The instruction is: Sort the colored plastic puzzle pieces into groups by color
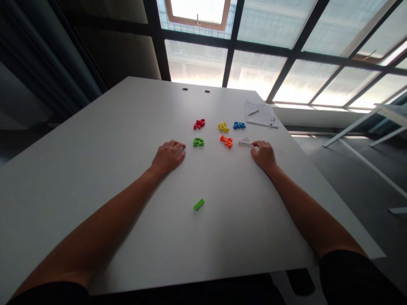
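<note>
My left hand point(169, 156) rests on the white table point(127, 237), loosely curled, thumb and index finger slightly apart and nothing visible in it. Just right of its fingertips lies a cluster of green blocks point(198, 142). On the other side, my right hand point(263, 155) also rests loosely bent, its fingertips beside a small pile of clear or white pieces point(244, 141); whether they touch is unclear. Between the hands are orange blocks point(227, 142). Behind them sit red blocks point(199, 124), yellow blocks point(223, 126) and blue blocks point(239, 125). A single green block point(199, 204) lies nearer to me.
Paper sheets point(259, 113) with a pen point(253, 112) on top lie at the table's far right. Two round cable holes point(207, 91) are near the back edge. Beyond the right edge stands another white table point(391, 111); a dark curtain point(63, 55) hangs at left.
</note>
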### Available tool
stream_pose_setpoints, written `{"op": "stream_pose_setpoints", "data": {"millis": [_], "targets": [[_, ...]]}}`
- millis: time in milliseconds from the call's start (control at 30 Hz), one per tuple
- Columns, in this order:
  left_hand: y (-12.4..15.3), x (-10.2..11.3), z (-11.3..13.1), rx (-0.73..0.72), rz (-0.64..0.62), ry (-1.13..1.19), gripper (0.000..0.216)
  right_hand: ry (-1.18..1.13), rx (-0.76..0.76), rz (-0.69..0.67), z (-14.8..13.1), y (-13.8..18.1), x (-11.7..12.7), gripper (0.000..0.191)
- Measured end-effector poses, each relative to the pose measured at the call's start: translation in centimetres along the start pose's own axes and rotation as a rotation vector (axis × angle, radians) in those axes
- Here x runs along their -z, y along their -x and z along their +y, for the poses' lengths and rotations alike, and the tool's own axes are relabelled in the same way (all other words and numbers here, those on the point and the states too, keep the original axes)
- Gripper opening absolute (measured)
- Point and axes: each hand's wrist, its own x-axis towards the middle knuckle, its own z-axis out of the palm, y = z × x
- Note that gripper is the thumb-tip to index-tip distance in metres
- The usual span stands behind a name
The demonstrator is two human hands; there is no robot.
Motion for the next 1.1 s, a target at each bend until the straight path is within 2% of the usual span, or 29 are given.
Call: {"op": "stream_pose_setpoints", "data": {"millis": [67, 433, 800, 1100], "targets": [[0.0, 0.0, 0.0, -0.002, 0.002, 0.006, 0.041, -0.001, 0.01, -0.032, -0.2, 0.1, 0.1, 0.031], [0.1, 0.1, 0.2, -0.001, 0.002, 0.01, 0.044, 0.058, 0.059, -0.089, -1.5, 0.4, 0.6, 0.042], [0.0, 0.1, 0.1, -0.009, 0.005, 0.012, 0.042, 0.065, 0.087, -0.052, -2.7, 0.6, 0.0, 0.047], [0.0, 0.2, 0.2, 0.0, 0.011, 0.008, 0.041, 0.088, 0.072, -0.108, -2.5, 0.3, -0.2, 0.05]]}}
